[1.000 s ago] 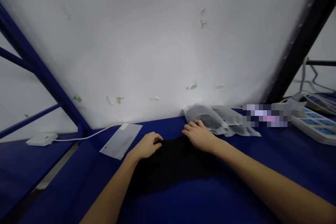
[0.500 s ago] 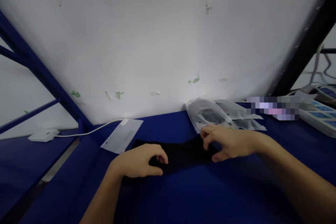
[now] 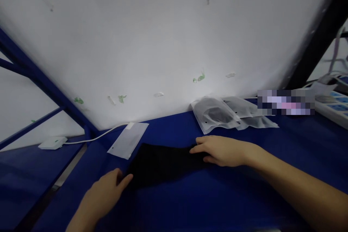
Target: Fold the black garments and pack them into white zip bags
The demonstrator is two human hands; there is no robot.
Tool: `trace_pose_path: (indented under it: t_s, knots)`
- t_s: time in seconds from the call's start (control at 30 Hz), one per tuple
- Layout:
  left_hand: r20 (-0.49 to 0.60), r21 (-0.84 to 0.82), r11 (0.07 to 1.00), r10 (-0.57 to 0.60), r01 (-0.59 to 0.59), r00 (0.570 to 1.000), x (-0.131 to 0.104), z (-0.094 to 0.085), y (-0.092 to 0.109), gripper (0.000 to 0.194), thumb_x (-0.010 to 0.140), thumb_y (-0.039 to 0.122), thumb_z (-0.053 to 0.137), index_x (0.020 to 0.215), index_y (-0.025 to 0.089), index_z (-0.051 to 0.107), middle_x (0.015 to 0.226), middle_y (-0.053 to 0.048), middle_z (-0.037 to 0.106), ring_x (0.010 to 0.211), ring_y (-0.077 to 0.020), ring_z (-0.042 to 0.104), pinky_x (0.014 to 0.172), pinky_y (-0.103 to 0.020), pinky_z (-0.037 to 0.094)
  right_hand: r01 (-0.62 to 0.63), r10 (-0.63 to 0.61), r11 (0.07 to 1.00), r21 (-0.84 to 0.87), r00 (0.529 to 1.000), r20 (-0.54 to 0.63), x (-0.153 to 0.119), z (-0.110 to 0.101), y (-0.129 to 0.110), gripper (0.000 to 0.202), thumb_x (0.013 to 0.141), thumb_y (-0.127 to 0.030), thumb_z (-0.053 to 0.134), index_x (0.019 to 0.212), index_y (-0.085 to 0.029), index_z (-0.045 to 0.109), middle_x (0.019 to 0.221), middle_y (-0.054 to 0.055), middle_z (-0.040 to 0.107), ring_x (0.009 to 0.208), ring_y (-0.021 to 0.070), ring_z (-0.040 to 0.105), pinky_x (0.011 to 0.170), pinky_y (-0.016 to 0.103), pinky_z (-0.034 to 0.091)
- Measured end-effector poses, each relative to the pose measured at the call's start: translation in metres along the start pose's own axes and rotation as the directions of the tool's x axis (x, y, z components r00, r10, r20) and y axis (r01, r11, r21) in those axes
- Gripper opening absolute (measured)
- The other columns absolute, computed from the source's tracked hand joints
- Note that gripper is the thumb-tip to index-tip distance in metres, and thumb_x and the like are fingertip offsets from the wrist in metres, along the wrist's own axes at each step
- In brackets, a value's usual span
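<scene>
A black cloth [image 3: 160,165] lies spread on the blue table [image 3: 217,199], wider at its left end and narrower toward the right. At its lower left edge is my left hand [image 3: 104,192], thumb and forefinger apart, the fingertips close to the cloth's border. My right hand [image 3: 221,150] rests over the cloth's right end with its fingers spread, covering part of it. Just behind the cloth's left end sits a flat translucent bag [image 3: 128,139].
Several translucent bags [image 3: 214,114] with dark contents lie near the white wall [image 3: 152,43]. A white box [image 3: 53,143] with a cable is at the left, a power strip [image 3: 331,110] at the right. Blue frame bars [image 3: 46,87] rise at the left.
My left hand has moved left and down off the cloth, uncovering its wide left end. My right hand has shifted slightly left, its fingers now on the cloth's right part.
</scene>
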State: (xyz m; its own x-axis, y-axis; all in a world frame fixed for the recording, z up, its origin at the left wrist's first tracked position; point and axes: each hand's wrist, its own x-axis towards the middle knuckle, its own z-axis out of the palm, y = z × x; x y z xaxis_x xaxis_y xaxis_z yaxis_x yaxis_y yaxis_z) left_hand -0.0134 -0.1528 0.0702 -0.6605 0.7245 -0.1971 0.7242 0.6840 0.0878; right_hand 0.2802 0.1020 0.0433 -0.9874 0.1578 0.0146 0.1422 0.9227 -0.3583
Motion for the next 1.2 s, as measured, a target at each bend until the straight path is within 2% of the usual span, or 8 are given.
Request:
trace_pose_path:
  t_s: [0.13,0.3,0.4,0.5,0.7,0.97,1.1,1.2]
  knots:
    - [-0.072,-0.055,0.994,0.093,-0.097,0.993,-0.005,0.023,-0.003,0.029,0.094,0.043,0.039,0.078,0.023,0.053,0.080,-0.003,0.066,0.074,-0.0215,0.064,0.065,-0.032,0.040,0.009,-0.009,0.998,0.055,1.000,-0.007,0.000,0.004,0.004,0.048,0.086,-0.018,0.060,0.133,-0.028,0.061,0.109,0.007,0.064,0.095,0.0225,0.064,0.081,0.031,0.047]
    - [-0.234,-0.135,0.989,0.023,-0.056,0.972,-0.005,0.001,0.016,0.014,0.090,0.033,0.045,0.087,0.024,0.055,0.080,-0.002,0.068,0.075,-0.0226,0.066,0.066,-0.032,0.042,0.014,-0.015,0.997,0.081,1.000,0.003,0.001,0.005,0.006,0.049,0.086,-0.019,0.060,0.134,-0.030,0.060,0.109,0.007,0.064,0.096,0.0220,0.064,0.084,0.031,0.048]
    - [-0.450,-0.195,0.963,0.080,-0.186,0.889,-0.006,-0.016,0.047,0.011,0.088,0.031,0.051,0.093,0.025,0.059,0.089,-0.003,0.069,0.084,-0.0236,0.066,0.072,-0.033,0.045,0.009,-0.011,0.997,0.075,1.000,0.023,0.002,0.003,0.004,0.049,0.086,-0.019,0.060,0.134,-0.030,0.060,0.108,0.007,0.063,0.095,0.0219,0.064,0.083,0.032,0.048]
    - [-0.561,-0.192,0.839,0.331,-0.509,0.758,-0.007,-0.017,0.091,0.012,0.089,0.025,0.052,0.097,0.024,0.061,0.098,-0.003,0.069,0.092,-0.0215,0.064,0.082,-0.034,0.047,0.020,-0.022,0.997,0.077,0.999,0.023,0.002,0.002,0.003,0.050,0.086,-0.019,0.059,0.134,-0.030,0.059,0.107,0.007,0.063,0.094,0.0218,0.064,0.083,0.032,0.048]
    - [-0.125,-0.244,0.548,0.801,-0.800,0.586,-0.015,0.013,0.139,0.033,0.087,0.026,0.063,0.120,0.027,0.062,0.122,-0.004,0.067,0.115,-0.0245,0.060,0.106,-0.044,0.042,0.038,-0.039,0.997,0.060,0.999,0.021,0.003,0.003,0.005,0.050,0.084,-0.019,0.059,0.134,-0.027,0.060,0.108,0.009,0.063,0.094,0.0230,0.064,0.083,0.033,0.048]
    - [-0.141,-0.127,0.594,0.782,-0.795,0.607,0.003,-0.002,0.076,0.075,0.071,-0.005,0.043,0.135,0.032,0.051,0.149,-0.003,0.046,0.137,-0.0246,0.043,0.116,-0.050,0.036,0.003,-0.004,0.999,0.046,1.000,0.008,0.002,0.004,0.007,0.054,0.084,-0.019,0.062,0.137,-0.026,0.057,0.114,0.009,0.063,0.100,0.0246,0.063,0.082,0.033,0.048]
    - [-0.047,0.103,0.524,0.851,-0.845,0.523,0.021,0.011,0.074,0.088,0.067,-0.009,0.043,0.144,0.035,0.042,0.157,-0.002,0.034,0.146,-0.0262,0.028,0.116,-0.054,0.033,0.019,-0.018,0.997,0.076,1.000,-0.005,0.002,0.003,0.008,0.053,0.083,-0.022,0.063,0.136,-0.026,0.057,0.115,0.009,0.063,0.099,0.0238,0.064,0.082,0.033,0.048]
    - [-0.038,0.200,0.477,0.876,-0.856,0.480,0.029,0.020,0.082,0.080,0.062,-0.009,0.045,0.131,0.030,0.055,0.150,-0.005,0.042,0.143,-0.0264,0.033,0.114,-0.051,0.036,0.030,-0.028,0.991,0.130,0.999,-0.016,0.001,-0.002,0.009,0.043,0.086,-0.029,0.061,0.129,-0.024,0.061,0.110,0.008,0.066,0.091,0.0220,0.064,0.076,0.031,0.048]
